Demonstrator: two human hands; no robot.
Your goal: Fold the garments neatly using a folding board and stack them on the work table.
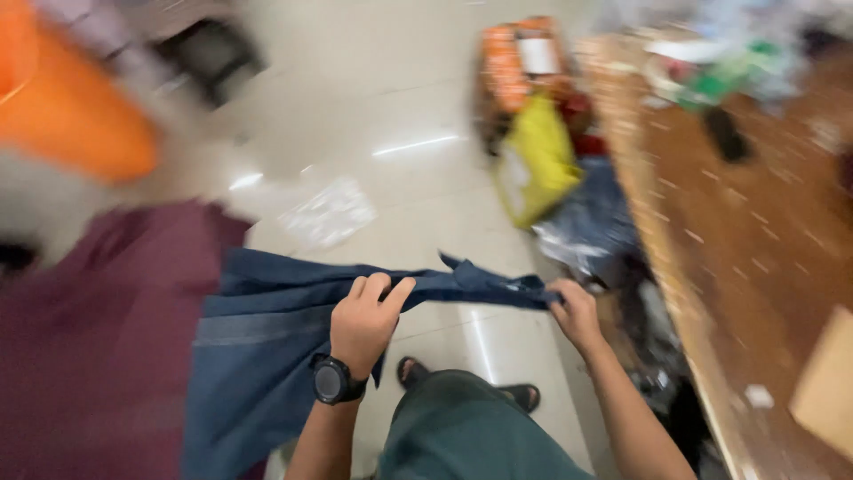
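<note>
A dark blue denim cloth (258,347) is stretched between both my hands over a pale tiled floor. My left hand (364,320), with a black watch on its wrist, pinches the cloth's upper edge near the middle. My right hand (576,313) grips the cloth's far right end. The rest of the cloth hangs down to the lower left, partly over a maroon fabric (98,347). The view is blurred by motion.
A brown wooden table (755,240) runs along the right, with clutter at its far end and a cardboard piece (826,382). Yellow (538,160) and orange (520,62) bags lie beside it. An orange object (62,107) is upper left. My sandalled feet (466,382) are below.
</note>
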